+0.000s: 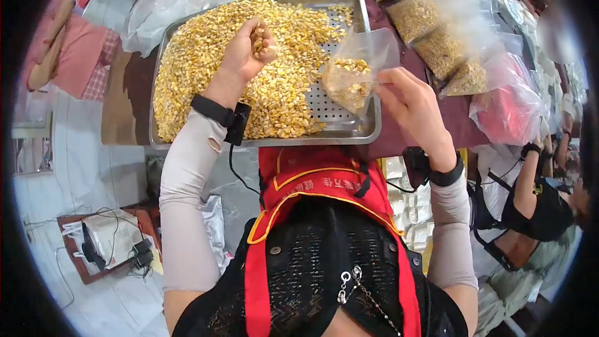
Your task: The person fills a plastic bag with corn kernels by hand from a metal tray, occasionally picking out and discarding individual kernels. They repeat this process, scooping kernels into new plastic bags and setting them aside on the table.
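Note:
A perforated metal tray (374, 128) holds a broad heap of yellow and whitish pieces that look like corn kernels (206, 56). Above the heap, my left hand (251, 50) is turned up with its fingers curled round a small handful of these kernels. My right hand (412, 103) pinches the edge of a clear plastic bag (352, 84) between thumb and fingers. That bag is partly filled with the same kernels and rests over the tray's right side, where the holes show. Its mouth flares toward the upper right.
Several filled clear bags (415, 15) lie in a row on the dark tablecloth (399, 31) right of the tray. A pink bundle in plastic (505, 106) lies beyond them. Crumpled plastic (168, 6) sits at upper left. Other people are at both sides.

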`<state>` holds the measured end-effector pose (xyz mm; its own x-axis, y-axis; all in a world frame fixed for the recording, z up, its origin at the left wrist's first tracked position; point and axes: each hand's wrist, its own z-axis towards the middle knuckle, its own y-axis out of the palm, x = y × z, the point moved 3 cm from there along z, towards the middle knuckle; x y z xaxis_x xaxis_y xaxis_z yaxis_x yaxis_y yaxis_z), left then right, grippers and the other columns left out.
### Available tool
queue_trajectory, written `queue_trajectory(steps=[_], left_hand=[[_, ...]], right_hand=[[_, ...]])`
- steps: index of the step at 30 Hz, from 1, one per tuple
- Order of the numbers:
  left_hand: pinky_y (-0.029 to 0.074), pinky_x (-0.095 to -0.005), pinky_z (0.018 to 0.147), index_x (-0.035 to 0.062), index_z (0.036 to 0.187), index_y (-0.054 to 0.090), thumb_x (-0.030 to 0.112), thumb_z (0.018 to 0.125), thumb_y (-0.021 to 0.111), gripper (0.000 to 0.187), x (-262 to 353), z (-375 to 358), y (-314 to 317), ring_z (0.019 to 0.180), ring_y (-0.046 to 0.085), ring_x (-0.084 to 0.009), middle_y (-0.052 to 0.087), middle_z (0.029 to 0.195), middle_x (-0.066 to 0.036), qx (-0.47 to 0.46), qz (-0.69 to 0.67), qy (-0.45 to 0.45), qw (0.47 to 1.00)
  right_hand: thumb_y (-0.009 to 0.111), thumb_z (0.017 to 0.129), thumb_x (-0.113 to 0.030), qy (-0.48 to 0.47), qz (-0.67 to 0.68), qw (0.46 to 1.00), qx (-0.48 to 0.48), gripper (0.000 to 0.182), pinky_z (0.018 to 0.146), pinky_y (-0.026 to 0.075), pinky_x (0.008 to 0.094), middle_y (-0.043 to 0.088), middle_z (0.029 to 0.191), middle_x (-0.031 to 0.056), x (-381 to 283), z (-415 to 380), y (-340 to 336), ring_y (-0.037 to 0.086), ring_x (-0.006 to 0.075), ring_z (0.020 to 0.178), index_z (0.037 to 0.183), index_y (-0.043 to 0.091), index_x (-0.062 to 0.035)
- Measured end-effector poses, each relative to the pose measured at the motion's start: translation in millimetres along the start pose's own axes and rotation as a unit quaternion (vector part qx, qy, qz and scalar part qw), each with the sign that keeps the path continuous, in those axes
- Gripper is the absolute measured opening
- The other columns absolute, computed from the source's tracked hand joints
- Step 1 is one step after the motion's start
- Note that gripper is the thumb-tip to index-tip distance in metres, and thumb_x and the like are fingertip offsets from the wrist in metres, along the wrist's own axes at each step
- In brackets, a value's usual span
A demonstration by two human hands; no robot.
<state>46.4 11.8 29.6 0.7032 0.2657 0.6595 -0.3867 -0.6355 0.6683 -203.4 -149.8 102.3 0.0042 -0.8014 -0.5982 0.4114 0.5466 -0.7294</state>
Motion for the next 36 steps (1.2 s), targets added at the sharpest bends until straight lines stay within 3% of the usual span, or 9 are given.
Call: queue_trajectory(steps=[1,3,8,10,15,17,20,36], left_hand=[[0.03,-0.0199,0.045,0.0117,0.085,0.049,0.027,0.093,0.049,0.017,1,0,13,0.058,0.04,-0.0083,0.043,0.068,0.003,-0.003,0.001,-0.003,1.0],[0.029,-0.0202,0.044,0.0122,0.085,0.048,0.027,0.093,0.049,0.017,4,-2,41,0.056,0.039,-0.0074,0.039,0.065,0.004,-0.144,0.013,0.017,0.989],[0.029,-0.021,0.047,0.0116,0.086,0.049,0.028,0.092,0.05,0.017,0,-20,114,0.056,0.039,-0.0075,0.038,0.063,0.004,-0.173,0.028,0.021,0.984],[0.032,-0.0228,0.05,0.0107,0.086,0.051,0.026,0.09,0.05,0.015,-8,-27,148,0.057,0.041,-0.0082,0.043,0.065,0.003,-0.241,0.052,0.01,0.969],[0.036,-0.0246,0.056,0.009,0.082,0.055,0.023,0.087,0.049,0.016,-30,-31,166,0.065,0.047,-0.0092,0.053,0.073,0.0,-0.187,0.172,0.051,0.966],[0.038,-0.0254,0.06,0.0065,0.083,0.056,0.022,0.088,0.049,0.018,-33,-33,168,0.068,0.048,-0.0102,0.053,0.073,-0.001,-0.174,0.246,0.112,0.947],[0.039,-0.0262,0.063,0.0046,0.082,0.056,0.021,0.088,0.048,0.019,-33,-28,167,0.069,0.048,-0.0108,0.052,0.073,-0.002,-0.223,0.297,0.147,0.917],[0.037,-0.0256,0.066,0.0062,0.077,0.053,0.022,0.086,0.047,0.02,-31,-31,168,0.07,0.047,-0.0098,0.051,0.073,0.0,-0.213,0.372,0.169,0.888]], right_hand=[[0.059,0.083,-0.016,0.003,-0.002,1.0,0.002,0.012,0.058,0.044,0.0365,0.059,0.083,0.0104,0,0,-1,0.058,0.0293,0.066,0.091,0.058,-0.0062],[0.058,0.083,-0.016,0.013,0.005,1.0,-0.016,0.013,0.06,0.045,0.0375,0.06,0.084,0.0099,2,0,0,0.058,0.03,0.068,0.091,0.057,-0.0066],[0.058,0.083,-0.016,0.01,0.008,1.0,-0.014,0.012,0.062,0.045,0.0387,0.06,0.084,0.01,2,0,1,0.059,0.0308,0.072,0.091,0.057,-0.007],[0.058,0.083,-0.017,0.008,0.009,1.0,-0.012,0.012,0.062,0.045,0.0391,0.06,0.083,0.0102,1,0,2,0.059,0.031,0.073,0.091,0.057,-0.0072],[0.059,0.083,-0.018,0.0,-0.011,1.0,-0.014,0.012,0.063,0.045,0.0399,0.059,0.081,0.0108,0,-1,0,0.059,0.0317,0.076,0.09,0.057,-0.007],[0.059,0.083,-0.018,0.003,-0.007,1.0,-0.014,0.013,0.063,0.045,0.0399,0.059,0.081,0.0108,0,-1,0,0.059,0.0317,0.076,0.089,0.057,-0.007],[0.058,0.083,-0.018,0.004,-0.005,1.0,-0.015,0.013,0.062,0.045,0.0399,0.059,0.081,0.0107,2,-2,1,0.059,0.0317,0.076,0.089,0.057,-0.007],[0.058,0.084,-0.018,-0.007,-0.008,1.0,-0.016,0.011,0.061,0.045,0.0391,0.059,0.079,0.0098,3,-2,2,0.059,0.0307,0.074,0.088,0.058,-0.0081]])
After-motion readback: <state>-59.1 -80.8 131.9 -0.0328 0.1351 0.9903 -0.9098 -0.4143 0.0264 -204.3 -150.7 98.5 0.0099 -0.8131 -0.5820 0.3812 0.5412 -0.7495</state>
